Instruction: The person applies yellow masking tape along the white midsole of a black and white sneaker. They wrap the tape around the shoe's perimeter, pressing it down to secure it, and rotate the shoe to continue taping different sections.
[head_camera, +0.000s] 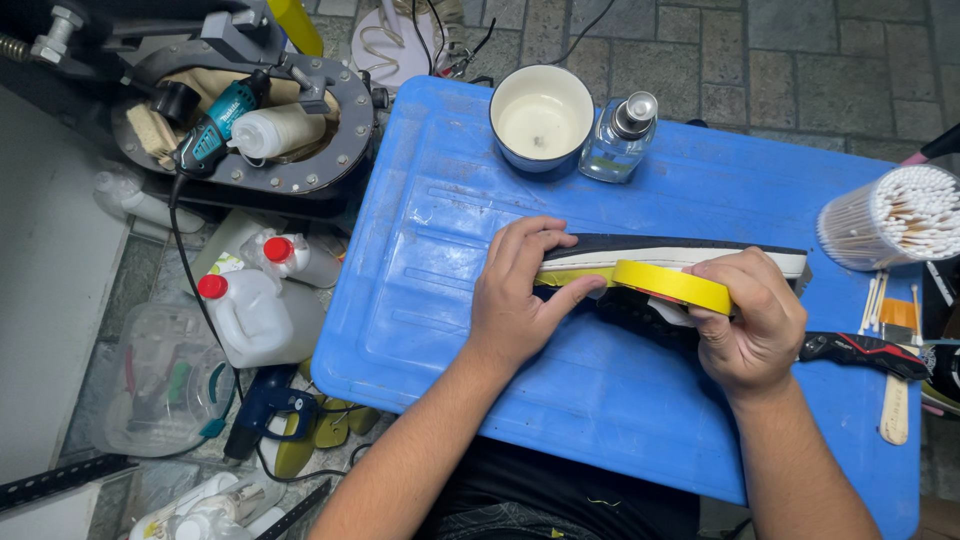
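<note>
So, looking down at the blue tray (420, 300) that I'm using as a work surface, I've got a shoe (690, 255) lying on its side near the middle of it, white sole edge facing away from me. My left hand (520, 295) is pressed on the toe end of the shoe, fingers curled over the top and thumb pushing a strip of yellow tape against the sole. My right hand (750, 320) is closed around the roll of yellow tape (672, 284), which sits right against the shoe's side, so the two hands are apart, one at each end of the shoe. At the far edge of the tray there's a blue cup (541, 120) with whitish liquid, and a small clear spray bottle (620, 138) just beside it. Toward the tray's right edge stands a tub of cotton swabs (885, 215), with a few loose swabs and a wooden stick (895, 410) below it. A red and black knife (860, 350) lies just right of my right hand. Off the tray's left side, on the floor, are white jugs with red caps (255, 310) and a teal rotary tool (215, 125).
</note>
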